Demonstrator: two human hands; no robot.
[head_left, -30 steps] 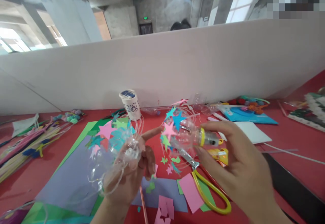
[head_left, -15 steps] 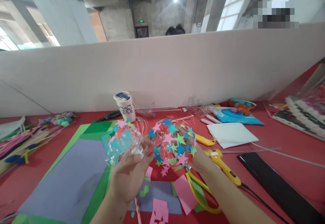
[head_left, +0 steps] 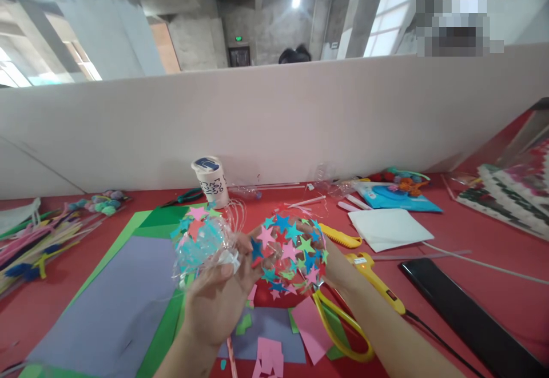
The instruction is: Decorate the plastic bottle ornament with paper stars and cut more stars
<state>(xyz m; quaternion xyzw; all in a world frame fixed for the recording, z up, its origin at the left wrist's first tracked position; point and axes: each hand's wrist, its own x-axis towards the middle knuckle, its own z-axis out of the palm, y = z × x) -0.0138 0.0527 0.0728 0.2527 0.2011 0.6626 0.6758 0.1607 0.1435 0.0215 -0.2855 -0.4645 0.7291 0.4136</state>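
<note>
A clear, rounded plastic piece [head_left: 295, 258] covered with pink, blue and green paper stars is held up over the table. My right hand [head_left: 337, 266] wraps it from behind and the right; its fingers show only partly through the plastic. My left hand [head_left: 218, 303] is closed on crinkled clear plastic [head_left: 201, 246] with more stars and a white gathered part [head_left: 230, 258] by the thumb. The left fingertips are close to the left edge of the rounded piece; whether they grip it I cannot tell. Under my right forearm lie yellow-handled scissors [head_left: 355, 355].
Green and purple sheets [head_left: 107, 303] lie at left, pink paper scraps [head_left: 270, 355] in front. A white cup [head_left: 213, 186] stands behind my hands. A yellow glue gun [head_left: 381, 286] and black case [head_left: 454, 303] lie right. A white panel [head_left: 274, 120] borders the back.
The star-covered rounded piece has turned and tilted slightly in my hands, so its stars sit differently. The crinkled plastic at left has shifted a little. The view has moved slightly.
</note>
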